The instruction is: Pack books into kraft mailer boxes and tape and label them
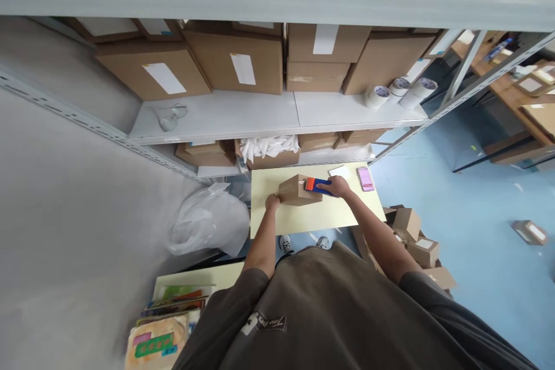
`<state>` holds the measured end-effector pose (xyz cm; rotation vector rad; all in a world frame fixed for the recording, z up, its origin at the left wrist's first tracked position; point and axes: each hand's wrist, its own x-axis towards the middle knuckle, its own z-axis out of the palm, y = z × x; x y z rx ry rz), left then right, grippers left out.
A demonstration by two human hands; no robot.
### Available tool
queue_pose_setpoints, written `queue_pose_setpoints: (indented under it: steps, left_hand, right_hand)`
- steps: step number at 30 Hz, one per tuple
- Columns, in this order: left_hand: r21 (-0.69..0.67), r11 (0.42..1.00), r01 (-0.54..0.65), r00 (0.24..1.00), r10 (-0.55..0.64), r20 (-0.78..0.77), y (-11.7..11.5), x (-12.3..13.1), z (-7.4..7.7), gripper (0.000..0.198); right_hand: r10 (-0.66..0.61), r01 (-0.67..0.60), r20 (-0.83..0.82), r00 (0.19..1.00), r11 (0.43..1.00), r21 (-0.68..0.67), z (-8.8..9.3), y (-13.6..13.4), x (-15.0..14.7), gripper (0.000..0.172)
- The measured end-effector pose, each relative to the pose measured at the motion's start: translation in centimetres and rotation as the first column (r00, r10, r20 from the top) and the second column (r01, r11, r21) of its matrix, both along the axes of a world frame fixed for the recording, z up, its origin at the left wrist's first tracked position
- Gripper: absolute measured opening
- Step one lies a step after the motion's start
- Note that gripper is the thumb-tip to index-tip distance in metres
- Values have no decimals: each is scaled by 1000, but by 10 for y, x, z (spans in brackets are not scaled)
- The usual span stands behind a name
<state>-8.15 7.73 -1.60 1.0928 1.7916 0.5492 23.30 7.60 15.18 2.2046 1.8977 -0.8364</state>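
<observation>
A small brown cardboard box (297, 192) lies on a pale yellow table (303, 217) in front of me. My left hand (272, 202) rests closed against the box's left end, steadying it. My right hand (339, 187) is wrapped round the blue handle of a tape dispenser (317, 185) with an orange head, which sits on top of the box at its right end.
A pink pad (365, 178) and a white slip (339, 171) lie on the table's far side. Grey shelving (277, 115) holds big cardboard boxes and tape rolls (401, 91). A white plastic bag (208, 221) sits on the left, small boxes (418, 243) on the blue floor at right.
</observation>
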Motion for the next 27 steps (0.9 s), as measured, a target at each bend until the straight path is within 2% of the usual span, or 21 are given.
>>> queue_pose_setpoints:
  steps: [3, 7, 10, 12, 16, 20, 24, 27]
  left_hand:
    - [33, 999, -6, 999, 8, -49, 3, -16, 20, 38]
    - [203, 975, 92, 995, -100, 30, 2, -10, 46, 48]
    - [169, 980, 102, 995, -101, -17, 0, 1, 59, 51]
    - [114, 987, 111, 991, -101, -85, -2, 8, 63, 52]
    - [83, 978, 190, 971, -175, -165, -10, 35, 64, 55]
    - [88, 971, 224, 965, -208, -158, -22, 86, 61, 57]
    - [51, 975, 216, 960, -203, -191, -29, 131, 59, 60]
    - [53, 972, 229, 950, -212, -230, -29, 142, 58, 61]
  right_hand:
    - [2, -2, 11, 1000, 1000, -31, 7, 10, -51, 65]
    - [16, -14, 54, 998, 999, -30, 15, 21, -106, 66]
    - [19, -18, 69, 997, 1000, -20, 20, 26, -129, 68]
    - [17, -15, 69, 997, 1000, -27, 24, 28, -133, 67]
    - [10, -7, 61, 998, 999, -50, 29, 27, -107, 70]
    - [-34, 38, 65, 997, 996, -75, 29, 17, -60, 74]
    - [-73, 76, 47, 996, 994, -78, 23, -6, 1, 76]
    - [-58, 62, 67, 996, 996, -68, 16, -33, 65, 73]
